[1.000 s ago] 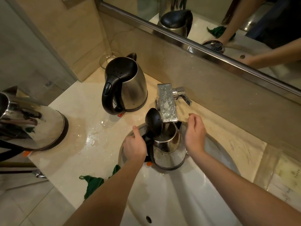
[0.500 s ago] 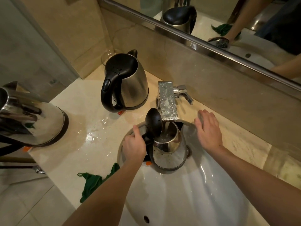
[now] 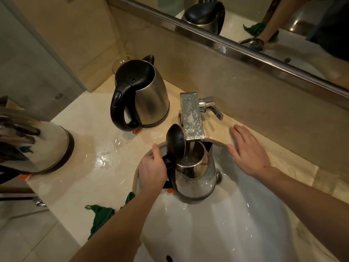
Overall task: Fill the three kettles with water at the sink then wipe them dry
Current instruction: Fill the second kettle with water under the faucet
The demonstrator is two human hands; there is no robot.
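Evidently to catch the faucet (image 3: 191, 116) stream, the left hand (image 3: 152, 172) has its grip round the kettle (image 3: 196, 178) handle; the right hand (image 3: 249, 154), at three o'clock, lies flat, grip wide.

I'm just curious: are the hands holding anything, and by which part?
The left hand grips the shiny steel kettle under the chrome tap by its black handle. The right hand holds nothing; it lies open at the white sink's rim.

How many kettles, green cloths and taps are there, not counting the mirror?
Kettles: 3 (kettle in the sink, kettle by the wall, kettle at the left edge)
Green cloths: 1
Taps: 1
Total: 5
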